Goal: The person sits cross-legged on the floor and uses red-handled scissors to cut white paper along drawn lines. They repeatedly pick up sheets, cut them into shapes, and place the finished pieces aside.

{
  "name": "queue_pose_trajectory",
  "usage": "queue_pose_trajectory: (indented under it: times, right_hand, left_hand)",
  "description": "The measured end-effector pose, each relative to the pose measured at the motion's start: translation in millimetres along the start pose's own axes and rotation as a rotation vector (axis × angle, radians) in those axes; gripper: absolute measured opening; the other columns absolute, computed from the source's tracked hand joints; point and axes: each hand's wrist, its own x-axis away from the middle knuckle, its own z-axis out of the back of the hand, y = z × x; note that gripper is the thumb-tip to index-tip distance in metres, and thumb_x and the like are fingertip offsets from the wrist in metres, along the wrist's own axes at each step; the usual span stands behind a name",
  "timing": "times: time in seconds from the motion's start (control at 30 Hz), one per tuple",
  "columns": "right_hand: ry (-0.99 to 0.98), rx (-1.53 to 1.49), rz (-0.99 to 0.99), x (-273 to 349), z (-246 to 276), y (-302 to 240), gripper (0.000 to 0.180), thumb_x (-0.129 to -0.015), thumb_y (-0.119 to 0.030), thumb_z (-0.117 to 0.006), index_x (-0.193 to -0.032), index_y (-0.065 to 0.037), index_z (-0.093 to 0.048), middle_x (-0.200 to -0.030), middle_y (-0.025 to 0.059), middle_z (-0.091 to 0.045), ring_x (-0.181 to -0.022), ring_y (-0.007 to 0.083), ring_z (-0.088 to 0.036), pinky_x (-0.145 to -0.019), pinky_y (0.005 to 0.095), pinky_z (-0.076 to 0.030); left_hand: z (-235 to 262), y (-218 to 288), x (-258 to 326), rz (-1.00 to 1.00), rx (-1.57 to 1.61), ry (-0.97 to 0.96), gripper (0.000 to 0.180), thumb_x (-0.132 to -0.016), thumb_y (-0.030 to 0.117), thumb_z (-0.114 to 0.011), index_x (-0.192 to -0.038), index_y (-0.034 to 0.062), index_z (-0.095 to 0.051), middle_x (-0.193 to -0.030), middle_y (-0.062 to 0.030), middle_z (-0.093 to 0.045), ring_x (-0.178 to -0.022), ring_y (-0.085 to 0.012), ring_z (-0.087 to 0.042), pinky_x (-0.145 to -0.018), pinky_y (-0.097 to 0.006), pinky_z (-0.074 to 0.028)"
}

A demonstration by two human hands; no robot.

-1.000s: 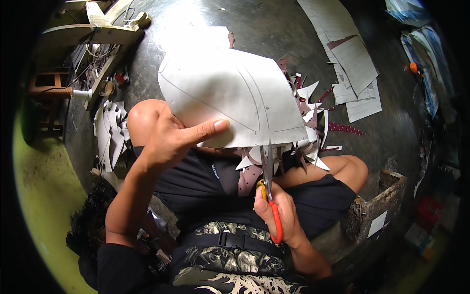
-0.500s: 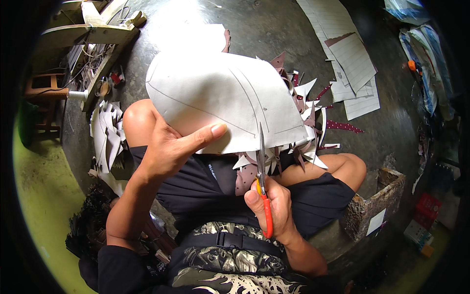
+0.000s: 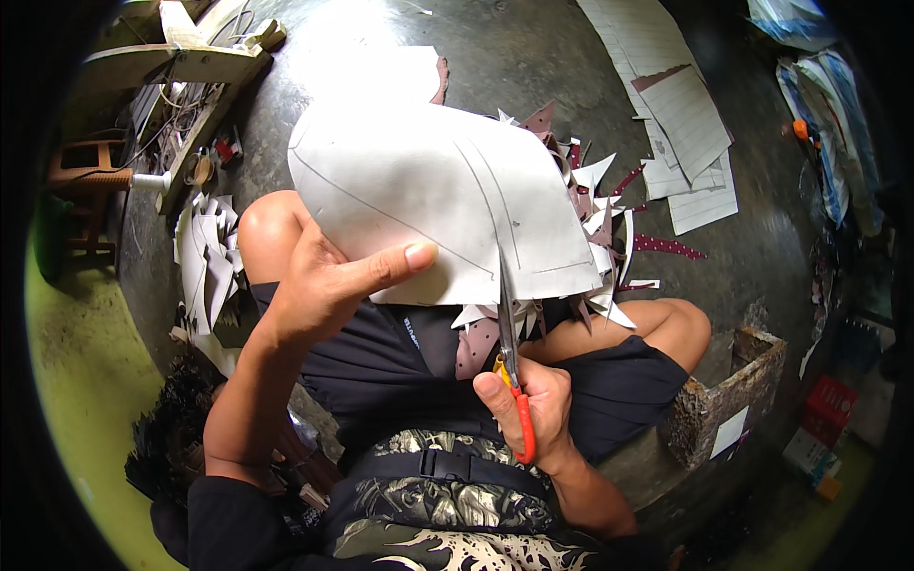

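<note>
A large white sheet [image 3: 400, 181] with a rounded left end and pencilled curves lies above my lap. My left hand [image 3: 328, 285] grips its near edge, the thumb flat on top and the fingers hidden underneath. Scissors [image 3: 506, 328] with red and yellow handles are in my right hand [image 3: 546, 409]. Their blades point away from me and meet the sheet's near edge, with the tip beside the drawn curves. Beneath the sheet's right part, pointed scraps [image 3: 609, 238] in white, dusty pink and dotted maroon lie over my lap and leg.
Lined sheets [image 3: 681, 143] lie on the dark floor at the far right. White offcuts [image 3: 205, 257] are heaped left of my knee. A worn box [image 3: 700, 419] stands by my right knee. Plastic bags [image 3: 828, 133] lie far right, and a wooden frame [image 3: 205, 71] far left.
The sheet has shifted slightly right and toward me, its near edge lower over the blades. The scissor blades have come closer together. Both hands keep their hold.
</note>
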Motion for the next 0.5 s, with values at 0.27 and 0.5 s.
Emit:
queue_pose_trajectory:
  times: [0.27,0.5]
  right_hand:
    - [-0.052,-0.106,-0.049,-6.2,0.1,-0.6,0.039,-0.099,-0.035,-0.075,-0.09,0.001,-0.062,-0.066,0.0077,-0.056,-0.057,0.0157,-0.052,-0.058,0.0322,-0.047]
    - [-0.039,-0.116,-0.033,-10.4,-3.1,-2.3,0.04,-0.099,-0.036,-0.075,-0.093,0.002,-0.062,-0.068,0.0089,-0.059,-0.057,0.017,-0.054,-0.059,0.0331,-0.048]
  left_hand:
    - [-0.8,-14.9,1.1,0.026,-0.043,-0.086,0.048,-0.093,0.011,-0.082,-0.134,-0.0024,-0.061,-0.117,-0.0068,-0.07,-0.109,-0.0169,-0.067,-0.094,-0.031,-0.055]
    - [1.1,-19.1,5.0,0.098,-0.003,-0.114,0.053,-0.092,0.009,-0.083,-0.137,-0.0021,-0.059,-0.12,-0.0065,-0.069,-0.11,-0.0167,-0.066,-0.095,-0.033,-0.054]
